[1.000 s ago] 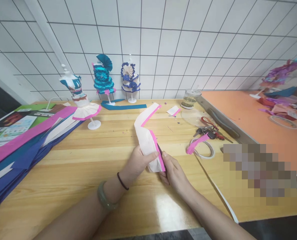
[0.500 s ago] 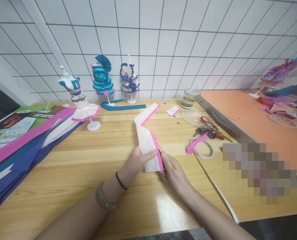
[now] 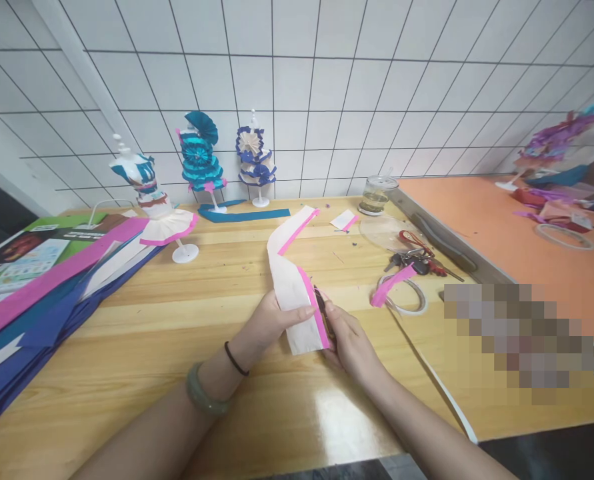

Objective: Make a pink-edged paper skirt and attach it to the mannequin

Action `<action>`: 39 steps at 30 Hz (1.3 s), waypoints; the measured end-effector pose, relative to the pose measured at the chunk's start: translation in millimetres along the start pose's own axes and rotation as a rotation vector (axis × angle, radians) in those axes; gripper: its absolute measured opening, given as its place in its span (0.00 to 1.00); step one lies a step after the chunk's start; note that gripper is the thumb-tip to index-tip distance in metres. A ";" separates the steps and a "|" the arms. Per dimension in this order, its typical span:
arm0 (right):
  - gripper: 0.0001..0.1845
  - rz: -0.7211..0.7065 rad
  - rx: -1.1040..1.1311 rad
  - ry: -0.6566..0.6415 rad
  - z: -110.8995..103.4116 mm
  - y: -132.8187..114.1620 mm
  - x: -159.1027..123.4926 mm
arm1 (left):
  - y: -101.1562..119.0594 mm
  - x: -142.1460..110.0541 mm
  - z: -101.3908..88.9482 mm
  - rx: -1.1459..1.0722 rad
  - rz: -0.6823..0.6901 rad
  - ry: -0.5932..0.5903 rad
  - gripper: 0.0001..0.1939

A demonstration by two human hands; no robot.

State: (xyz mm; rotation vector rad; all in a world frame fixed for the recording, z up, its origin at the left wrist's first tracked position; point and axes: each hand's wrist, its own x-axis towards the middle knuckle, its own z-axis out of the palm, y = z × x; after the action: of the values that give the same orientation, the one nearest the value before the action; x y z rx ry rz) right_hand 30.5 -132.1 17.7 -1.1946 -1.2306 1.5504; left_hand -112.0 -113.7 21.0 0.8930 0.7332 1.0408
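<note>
A long white crepe paper strip with a pink edge [image 3: 291, 280] bends across the table in front of me. My left hand [image 3: 279, 320] pinches its near end, thumb on top and fingers underneath. At the pink edge my right hand [image 3: 349, 337] is closed around dark scissors [image 3: 321, 305], mostly hidden by the fingers and paper. The blades lie along that edge. Beyond the strip lies a small white piece with a pink edge [image 3: 345, 220].
Three decorated mini dress forms stand at the back, the nearest with a white skirt [image 3: 169, 227]. Blue, white and pink paper strips [image 3: 77, 303] lie left. On the right are a tape roll [image 3: 419, 303], keys [image 3: 417, 262], a glass jar [image 3: 377, 197] and a pixelated patch.
The scissors show more beside the pink edge, and the strip's near end sits slightly lower and tilted. Both hands stay at the strip. The view has shifted slightly.
</note>
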 end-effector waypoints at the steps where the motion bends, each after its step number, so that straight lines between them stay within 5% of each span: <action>1: 0.26 0.052 0.035 -0.018 -0.4 -0.2 0.2 | -0.4 0.3 -0.5 0.004 -0.003 0.009 0.18; 4: 0.30 0.060 0.102 -0.079 -1.7 0.1 1.3 | -2.8 1.5 -2.1 0.018 0.001 0.055 0.19; 9: 0.18 0.016 0.029 -0.053 -2.1 0.5 1.9 | -5.5 2.4 -3.1 0.024 -0.006 0.116 0.20; 23: 0.18 0.029 -0.089 -0.110 1.0 -2.3 -2.9 | 8.7 4.7 -13.8 -0.132 -0.007 0.159 0.16; 35: 0.20 0.039 0.400 0.165 -14.4 -6.8 6.0 | 31.9 5.2 -25.2 -0.144 0.183 0.239 0.21; 39: 0.23 0.060 0.285 0.022 -12.1 -1.5 3.0 | 32.5 5.0 -24.8 -0.136 0.189 0.277 0.22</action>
State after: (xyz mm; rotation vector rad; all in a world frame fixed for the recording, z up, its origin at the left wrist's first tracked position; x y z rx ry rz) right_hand 41.7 -126.4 17.6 -1.0667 -0.9284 1.6872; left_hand -144.5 -94.9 38.0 0.7181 0.8076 1.3849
